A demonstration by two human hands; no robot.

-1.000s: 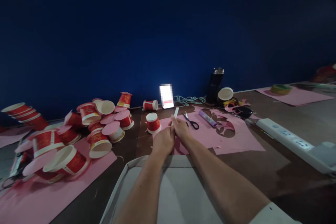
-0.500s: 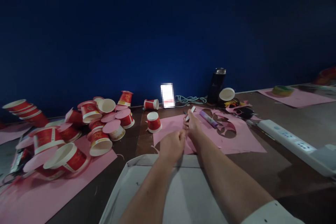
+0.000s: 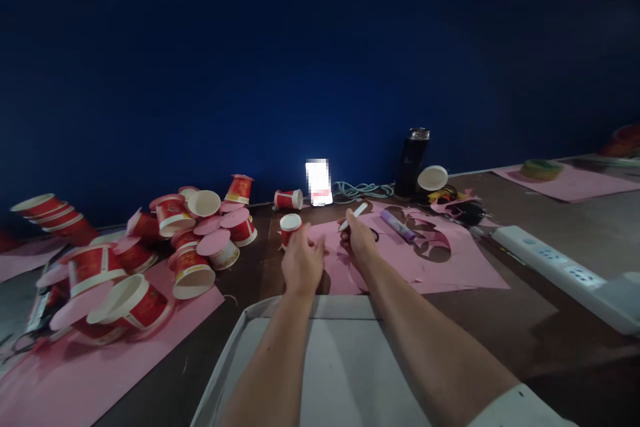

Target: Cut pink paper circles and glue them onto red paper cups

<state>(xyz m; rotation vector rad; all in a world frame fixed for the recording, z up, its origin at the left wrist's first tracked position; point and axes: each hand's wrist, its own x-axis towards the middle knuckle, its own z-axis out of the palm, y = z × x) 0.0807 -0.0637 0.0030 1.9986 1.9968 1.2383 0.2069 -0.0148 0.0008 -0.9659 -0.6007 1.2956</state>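
Dark tabletop (image 3: 500, 320) under us: our left hand (image 3: 301, 261) has moved off the right, open and reaching toward the red cup (image 3: 290, 227), while our right hand (image 3: 359, 241) still grips the white marker (image 3: 353, 215) over pink paper (image 3: 400, 260).

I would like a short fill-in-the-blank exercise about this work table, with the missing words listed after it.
1. The right hand holds a white ____.
2. The left hand reaches toward a small red paper ____ standing upside down.
3. The purple marker lies on a sheet of ____ paper.
4. The black flask stands against the ____ wall.

Missing words: pen; cup; pink; blue
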